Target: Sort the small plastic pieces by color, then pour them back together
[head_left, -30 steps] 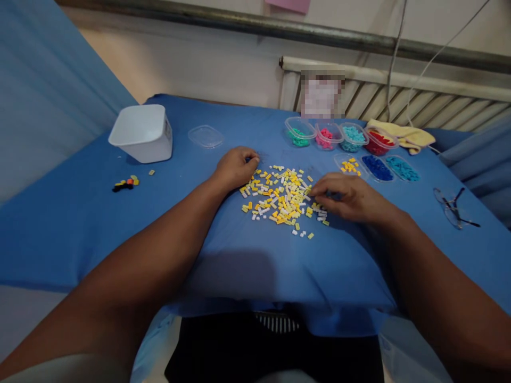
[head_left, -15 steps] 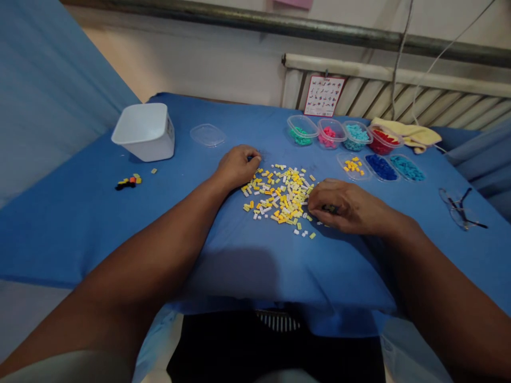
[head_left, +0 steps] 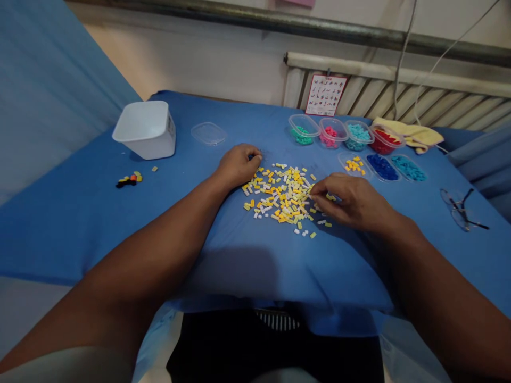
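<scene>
A loose pile of small yellow and white toy bricks (head_left: 290,198) is spread on the blue cloth between my hands. My left hand (head_left: 239,164) rests at the pile's upper left edge, fingers curled in; whatever they hold, if anything, is hidden. At the right edge of the pile, my right hand (head_left: 346,201) brings thumb and index fingertip together among the bricks. A pale brick lies at these fingertips, but I cannot make out whether it is gripped. A few yellow and white bricks lie under and beside this hand.
Clear tubs of green bricks (head_left: 302,135), pink bricks (head_left: 329,136), light blue bricks (head_left: 358,135) and red bricks (head_left: 385,140) stand at the back right. Shallower trays are in front. A white bin (head_left: 147,141), clear lid (head_left: 208,134) and black-orange brick group (head_left: 130,180) lie left; glasses (head_left: 459,210) lie right.
My right hand has lifted and turned slightly, its thumb and index finger now stretched toward the pile. Bricks beneath it have come into sight. My left hand stays in place.
</scene>
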Motion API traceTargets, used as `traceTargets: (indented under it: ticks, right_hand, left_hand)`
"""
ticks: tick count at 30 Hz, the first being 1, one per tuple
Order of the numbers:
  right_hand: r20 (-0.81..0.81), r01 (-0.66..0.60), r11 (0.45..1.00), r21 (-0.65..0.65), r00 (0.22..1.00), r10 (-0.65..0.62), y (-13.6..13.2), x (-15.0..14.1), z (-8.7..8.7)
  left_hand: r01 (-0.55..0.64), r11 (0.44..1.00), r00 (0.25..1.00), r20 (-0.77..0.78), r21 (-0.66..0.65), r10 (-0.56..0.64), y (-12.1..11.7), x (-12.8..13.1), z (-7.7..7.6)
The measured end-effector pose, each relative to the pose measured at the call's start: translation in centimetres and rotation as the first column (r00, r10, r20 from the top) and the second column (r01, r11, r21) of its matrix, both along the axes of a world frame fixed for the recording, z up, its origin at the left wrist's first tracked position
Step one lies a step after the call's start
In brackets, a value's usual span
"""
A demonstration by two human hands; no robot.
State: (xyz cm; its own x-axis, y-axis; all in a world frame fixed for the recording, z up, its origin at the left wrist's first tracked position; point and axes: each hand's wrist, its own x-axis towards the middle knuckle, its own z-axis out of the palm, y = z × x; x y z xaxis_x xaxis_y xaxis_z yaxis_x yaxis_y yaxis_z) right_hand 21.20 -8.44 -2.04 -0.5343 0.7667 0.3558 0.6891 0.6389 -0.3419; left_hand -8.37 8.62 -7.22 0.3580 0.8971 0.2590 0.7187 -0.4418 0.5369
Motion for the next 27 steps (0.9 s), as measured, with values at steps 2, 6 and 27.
traceTargets:
  ticks: [2, 6, 27]
  right_hand:
    - [-0.057, -0.021, 0.997, -0.072, 0.998, 0.017, -0.3, -0.2, 0.0]
    - [-0.051, -0.141, 0.975, -0.172, 0.99, 0.134, -0.6, -0.7, -0.3]
    - [0.024, -0.151, 0.985, -0.087, 0.988, 0.154, 0.4, -0.6, -1.8]
  left_hand:
    - [-0.006, 1.0, 1.0, 0.002, 0.001, 0.006, 0.0, 0.0, 0.0]
    - [0.004, 1.0, 1.0, 0.003, 0.003, -0.004, -0.1, 0.0, 0.1]
    - [0.011, 1.0, 1.0, 0.012, -0.007, -0.011, -0.1, 0.1, 0.1]
